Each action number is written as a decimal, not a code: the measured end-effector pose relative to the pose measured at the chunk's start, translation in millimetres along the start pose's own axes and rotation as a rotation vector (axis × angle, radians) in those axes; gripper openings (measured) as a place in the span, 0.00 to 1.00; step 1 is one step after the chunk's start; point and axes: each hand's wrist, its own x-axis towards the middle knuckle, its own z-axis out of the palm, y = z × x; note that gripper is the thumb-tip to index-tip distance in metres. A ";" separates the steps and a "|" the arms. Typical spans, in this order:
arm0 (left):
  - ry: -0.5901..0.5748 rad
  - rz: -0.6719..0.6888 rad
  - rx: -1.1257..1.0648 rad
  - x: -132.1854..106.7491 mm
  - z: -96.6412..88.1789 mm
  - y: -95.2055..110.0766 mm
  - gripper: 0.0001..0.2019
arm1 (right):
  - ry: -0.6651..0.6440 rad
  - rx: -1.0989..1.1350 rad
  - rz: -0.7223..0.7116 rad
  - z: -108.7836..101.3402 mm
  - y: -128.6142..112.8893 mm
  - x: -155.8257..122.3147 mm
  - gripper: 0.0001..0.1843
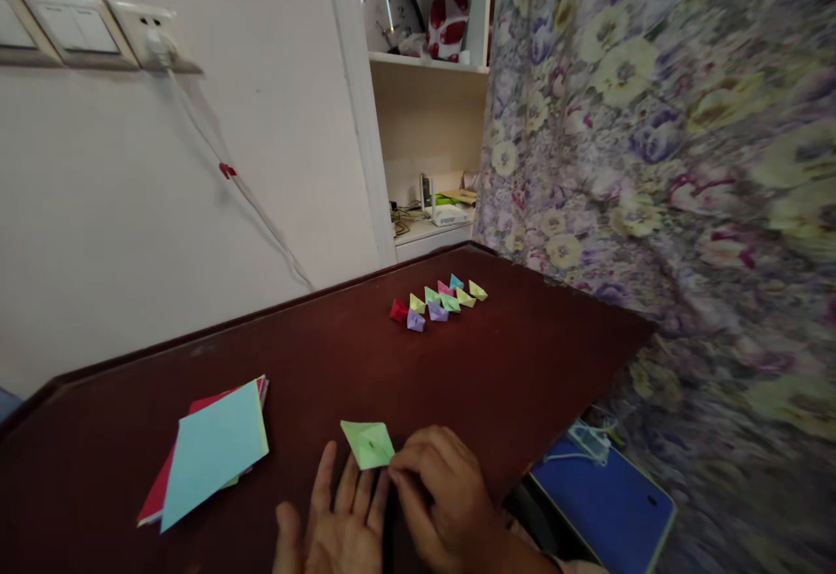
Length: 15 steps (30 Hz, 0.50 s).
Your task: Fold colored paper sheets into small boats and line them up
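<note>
A small folded piece of green paper point(367, 443) lies on the dark red-brown table point(509, 365) near its front edge. My left hand point(340, 522) rests flat on the table with fingers stretched out, its fingertips touching the paper's lower edge. My right hand point(441, 496) is curled, with fingers pressed together at the paper's right corner, pinching or pressing it. To the left lies a stack of coloured paper sheets point(212, 452), light blue on top. Further back sits a cluster of several small folded paper shapes point(439, 300) in red, purple, green, pink and yellow.
A white wall with switches and a plugged-in cable point(215, 151) stands behind the table. A shelf with a clock point(385, 8) is at the back. A floral curtain point(653, 138) hangs on the right. A blue object point(607, 504) lies below the table's right edge.
</note>
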 end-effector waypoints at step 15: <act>-0.021 0.181 0.324 12.1 -25.7 -9.7 0.18 | -0.080 -0.165 0.110 -29.5 70.8 83.5 0.07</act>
